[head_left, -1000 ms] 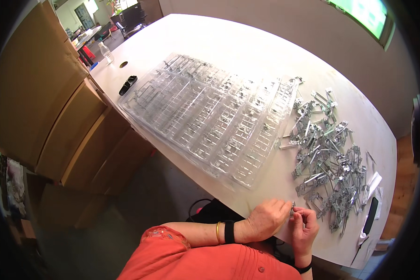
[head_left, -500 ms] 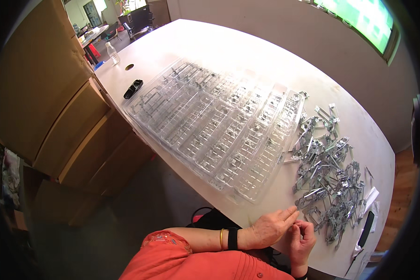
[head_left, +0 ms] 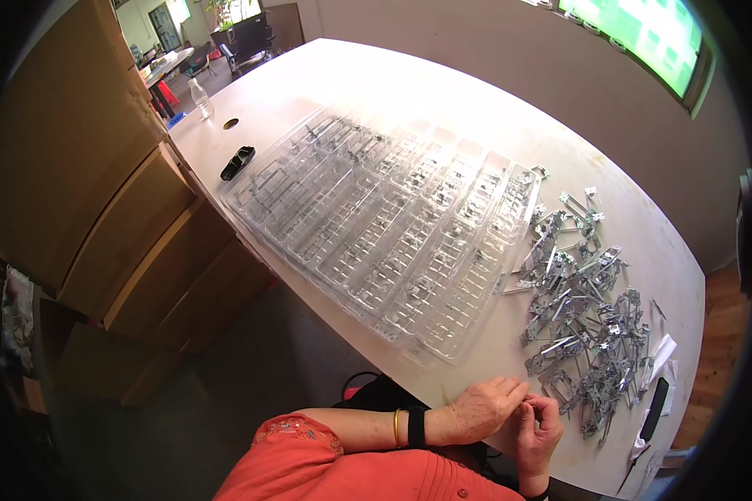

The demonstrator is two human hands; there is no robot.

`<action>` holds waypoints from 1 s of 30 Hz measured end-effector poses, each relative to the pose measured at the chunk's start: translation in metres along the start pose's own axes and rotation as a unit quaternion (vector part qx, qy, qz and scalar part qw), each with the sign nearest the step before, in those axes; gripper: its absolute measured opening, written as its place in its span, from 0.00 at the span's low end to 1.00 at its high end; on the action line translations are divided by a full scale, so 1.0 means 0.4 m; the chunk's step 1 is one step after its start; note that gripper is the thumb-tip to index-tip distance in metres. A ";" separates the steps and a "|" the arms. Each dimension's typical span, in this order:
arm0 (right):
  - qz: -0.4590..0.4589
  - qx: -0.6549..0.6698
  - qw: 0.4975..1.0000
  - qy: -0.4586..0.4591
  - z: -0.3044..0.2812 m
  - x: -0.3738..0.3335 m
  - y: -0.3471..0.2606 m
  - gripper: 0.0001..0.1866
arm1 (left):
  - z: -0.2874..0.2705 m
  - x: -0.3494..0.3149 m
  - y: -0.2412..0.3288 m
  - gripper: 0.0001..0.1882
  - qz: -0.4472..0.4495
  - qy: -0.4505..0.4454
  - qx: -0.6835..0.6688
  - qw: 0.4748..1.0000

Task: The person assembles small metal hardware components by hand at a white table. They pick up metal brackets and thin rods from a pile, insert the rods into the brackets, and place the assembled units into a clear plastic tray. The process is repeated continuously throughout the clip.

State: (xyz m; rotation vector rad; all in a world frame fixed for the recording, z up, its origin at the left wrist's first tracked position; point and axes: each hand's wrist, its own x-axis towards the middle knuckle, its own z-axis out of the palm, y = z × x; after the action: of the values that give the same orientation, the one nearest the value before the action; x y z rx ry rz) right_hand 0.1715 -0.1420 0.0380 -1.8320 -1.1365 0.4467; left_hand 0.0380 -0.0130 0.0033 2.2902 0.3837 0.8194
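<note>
At the table's near edge my two hands meet, fingertips together. My left hand (head_left: 486, 409) has its fingers bent and pressed toward the right one. My right hand (head_left: 540, 434) is closed in a pinch against it. Whatever sits between the fingertips is too small or hidden to make out. Just beyond them, to the right, lies a tangled heap of silvery metal brackets (head_left: 589, 334). A large clear plastic tray (head_left: 453, 355) with long compartments stretches away to the left, with small metal parts in many of them.
A black object (head_left: 238, 163) lies by the tray's far left corner, near a clear bottle (head_left: 200, 98). A long black-handled tool (head_left: 657, 409) and white paper (head_left: 663, 355) lie at the right edge. Cardboard boxes (head_left: 134, 234) are stacked left of the table (head_left: 342, 67).
The fingers of my left hand have drawn in and bent a little more. My right hand stays nearly where it was. The view has shifted slightly.
</note>
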 end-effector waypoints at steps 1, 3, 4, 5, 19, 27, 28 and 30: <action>-0.002 -0.002 1.000 0.000 0.000 0.000 0.000 0.06 | -0.001 0.002 0.001 0.25 -0.001 0.001 -0.005 1.000; -0.001 -0.003 1.000 -0.006 -0.003 0.000 -0.004 0.06 | -0.002 0.004 0.000 0.25 -0.006 0.004 -0.012 1.000; 0.000 -0.004 1.000 -0.008 -0.004 -0.001 -0.005 0.06 | 0.001 0.005 0.000 0.25 -0.008 0.006 -0.014 1.000; -0.001 0.000 1.000 -0.008 -0.004 -0.002 -0.002 0.07 | 0.003 0.005 0.000 0.25 -0.011 0.008 -0.015 1.000; 0.017 0.025 1.000 -0.005 0.001 -0.008 0.000 0.10 | -0.032 0.007 0.011 0.26 -0.065 0.055 -0.114 0.990; 0.015 0.036 0.999 -0.002 -0.001 -0.017 0.005 0.09 | -0.041 0.011 0.030 0.25 -0.073 0.082 -0.154 0.982; 0.017 0.041 0.999 0.000 -0.001 -0.019 0.006 0.09 | -0.039 0.010 0.031 0.24 -0.074 0.088 -0.153 0.981; 0.009 0.028 1.000 -0.003 -0.003 -0.022 0.007 0.08 | -0.037 0.011 0.035 0.21 -0.070 0.103 -0.148 0.981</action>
State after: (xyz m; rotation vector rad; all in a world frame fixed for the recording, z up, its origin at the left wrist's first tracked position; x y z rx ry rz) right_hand 0.1695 -0.1505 0.0350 -1.7946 -1.1025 0.4890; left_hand 0.0323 -0.0139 0.0234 1.8880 0.4748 0.9742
